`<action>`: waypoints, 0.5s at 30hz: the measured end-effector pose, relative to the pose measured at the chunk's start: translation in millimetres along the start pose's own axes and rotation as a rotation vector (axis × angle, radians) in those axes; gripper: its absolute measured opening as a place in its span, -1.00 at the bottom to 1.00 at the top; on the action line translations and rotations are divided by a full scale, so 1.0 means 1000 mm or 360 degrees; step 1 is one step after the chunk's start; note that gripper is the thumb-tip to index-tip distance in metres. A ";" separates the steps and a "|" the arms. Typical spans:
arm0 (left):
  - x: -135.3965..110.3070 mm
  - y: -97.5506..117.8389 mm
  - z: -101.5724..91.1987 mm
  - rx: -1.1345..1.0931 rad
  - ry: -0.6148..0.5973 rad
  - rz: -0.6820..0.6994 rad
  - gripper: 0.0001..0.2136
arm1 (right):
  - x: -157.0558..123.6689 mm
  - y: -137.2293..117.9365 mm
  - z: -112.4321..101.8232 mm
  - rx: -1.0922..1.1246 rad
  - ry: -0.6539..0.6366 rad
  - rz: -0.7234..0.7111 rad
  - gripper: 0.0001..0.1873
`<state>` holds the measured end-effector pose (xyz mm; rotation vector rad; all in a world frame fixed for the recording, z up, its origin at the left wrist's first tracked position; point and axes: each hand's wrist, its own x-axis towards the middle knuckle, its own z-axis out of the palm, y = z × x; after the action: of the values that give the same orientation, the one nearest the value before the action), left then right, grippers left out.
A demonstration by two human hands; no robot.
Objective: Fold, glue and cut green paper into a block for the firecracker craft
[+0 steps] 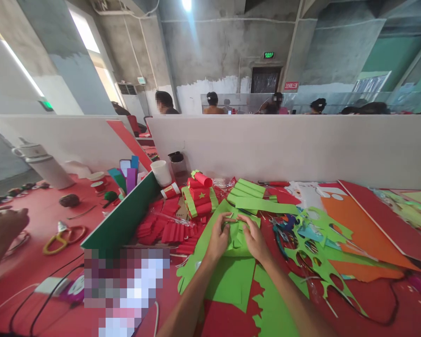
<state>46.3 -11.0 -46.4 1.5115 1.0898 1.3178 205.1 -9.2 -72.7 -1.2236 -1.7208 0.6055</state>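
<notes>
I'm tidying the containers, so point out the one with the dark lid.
The jar by the partition, right of the white cup. The cup shows no lid; the far-left flask has a pale top.

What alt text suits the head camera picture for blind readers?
Someone's left hand and right hand nearly meet over green sheets on a red table; pleated red pieces lie to the left, green scraps with holes to the right.

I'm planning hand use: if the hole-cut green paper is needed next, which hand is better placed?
Probably the right hand: it is nearer the hole-cut green paper, lying to its right. The left hand is farther and would likely have to cross the right forearm.
</notes>
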 end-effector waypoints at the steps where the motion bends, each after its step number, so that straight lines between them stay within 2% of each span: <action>1: -0.001 -0.001 0.000 -0.0020 0.0015 -0.0009 -0.69 | 0.000 0.000 0.000 0.0005 0.0021 0.0001 -0.57; 6: -0.003 -0.003 0.000 -0.0109 0.0060 0.0048 -0.77 | 0.001 -0.004 0.000 0.0028 0.0044 -0.0015 -0.62; 12: 0.000 -0.009 0.001 -0.0152 0.0141 0.0058 -0.77 | 0.003 -0.007 -0.001 0.0081 0.0041 0.0057 -0.66; 15: 0.002 -0.015 0.001 -0.0140 0.0203 0.0037 -0.74 | 0.001 -0.005 0.001 0.0116 0.0116 0.0097 -0.64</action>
<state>46.1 -4.7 -60.1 1.3952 1.0823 1.4757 202.3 -9.7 -68.9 -1.2358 -1.5921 0.6465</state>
